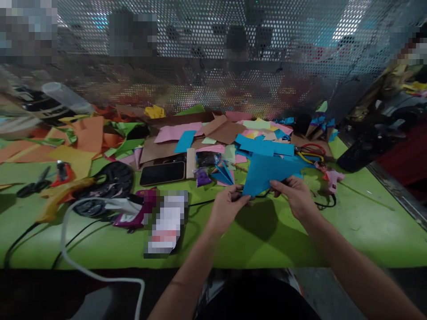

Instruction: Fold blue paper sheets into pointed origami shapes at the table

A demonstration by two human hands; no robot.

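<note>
A sheet of blue paper is held up a little above the green table. My left hand pinches its lower left corner between thumb and fingers. At the lower right edge, my right hand grips the same sheet with thumb and fingertips. More blue paper pieces lie just behind it. A small folded blue paper shape rests left of the sheet, close to my left hand. To the right of my right hand is a pink glue gun, with scissors with red and yellow handles behind it.
Green table has colored paper scraps piled along its back. On the left lie a yellow glue gun, a black phone, a purple tool and cables. A perforated metal screen stands behind; a dark bottle is at right.
</note>
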